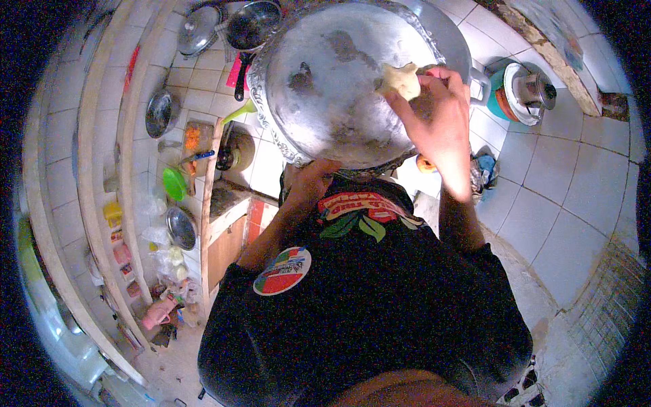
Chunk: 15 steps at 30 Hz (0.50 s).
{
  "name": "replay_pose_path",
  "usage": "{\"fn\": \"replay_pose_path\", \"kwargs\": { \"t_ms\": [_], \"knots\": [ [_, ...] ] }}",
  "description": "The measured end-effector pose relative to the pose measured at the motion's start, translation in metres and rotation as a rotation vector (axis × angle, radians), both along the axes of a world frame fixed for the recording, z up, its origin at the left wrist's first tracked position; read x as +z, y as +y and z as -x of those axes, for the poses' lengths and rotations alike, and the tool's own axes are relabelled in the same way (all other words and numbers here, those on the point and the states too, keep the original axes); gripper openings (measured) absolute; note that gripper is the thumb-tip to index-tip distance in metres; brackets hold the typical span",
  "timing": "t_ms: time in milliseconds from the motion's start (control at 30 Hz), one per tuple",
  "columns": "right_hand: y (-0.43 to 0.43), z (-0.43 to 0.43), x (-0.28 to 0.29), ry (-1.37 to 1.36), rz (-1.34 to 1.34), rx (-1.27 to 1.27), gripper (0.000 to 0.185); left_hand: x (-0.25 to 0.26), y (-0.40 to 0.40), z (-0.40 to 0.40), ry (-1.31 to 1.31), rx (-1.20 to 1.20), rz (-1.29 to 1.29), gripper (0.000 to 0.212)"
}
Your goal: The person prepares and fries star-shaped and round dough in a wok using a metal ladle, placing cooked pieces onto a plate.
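A large round metal tray with an embossed rim and dark stains fills the space before me. My left hand grips its near edge at the left, and the fingers are partly hidden behind the rim. Over the right part of the tray is my right hand. Pinched between its thumb and fingers is a pale cream, soft-looking lump, which lies against the tray's surface; what it is made of is unclear. A large grey metal pot with a side handle shows behind the tray.
Left of the tray are a black frying pan, a glass lid, a metal bowl, a knife by a cutting board and a green bowl. Stacked dishes stand at the right. Wooden shelves run along the left.
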State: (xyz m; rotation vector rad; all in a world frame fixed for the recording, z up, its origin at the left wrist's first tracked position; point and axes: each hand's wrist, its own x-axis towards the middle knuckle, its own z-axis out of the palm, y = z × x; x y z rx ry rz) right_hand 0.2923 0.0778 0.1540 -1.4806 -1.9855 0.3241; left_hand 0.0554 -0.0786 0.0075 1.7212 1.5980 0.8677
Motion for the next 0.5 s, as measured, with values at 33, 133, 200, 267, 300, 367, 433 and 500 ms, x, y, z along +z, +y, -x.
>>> {"fn": "replay_pose_path", "kwargs": {
  "t_ms": [33,133,200,267,300,367,433,500],
  "knots": [
    [0.001,-0.002,0.002,0.002,0.000,0.005,0.051,-0.015,-0.006,-0.001,-0.041,0.003,0.007,0.029],
    [0.003,-0.010,0.013,0.025,0.051,0.036,0.052,-0.042,-0.017,-0.007,-0.151,0.050,0.177,0.032],
    [0.001,-0.014,0.019,-0.123,0.026,-0.015,0.045,-0.040,-0.017,-0.012,-0.193,0.045,0.111,0.031],
    [-0.003,-0.015,0.024,-0.100,0.044,-0.021,0.045,-0.040,-0.018,-0.017,-0.235,0.040,0.045,0.031],
    [-0.004,-0.016,0.026,-0.078,0.062,-0.027,0.045,-0.042,-0.019,-0.020,-0.317,0.056,0.086,0.031],
    [-0.004,-0.018,0.024,-0.059,0.056,-0.016,0.045,-0.045,-0.021,-0.022,-0.400,0.073,0.127,0.031],
    [-0.003,-0.020,0.025,-0.040,0.053,-0.005,0.044,-0.048,-0.019,-0.019,-0.134,0.039,-0.022,0.033],
    [-0.001,-0.024,0.026,-0.034,0.096,0.017,0.044,-0.039,-0.013,-0.020,-0.117,0.026,-0.057,0.033]
  ]
}}
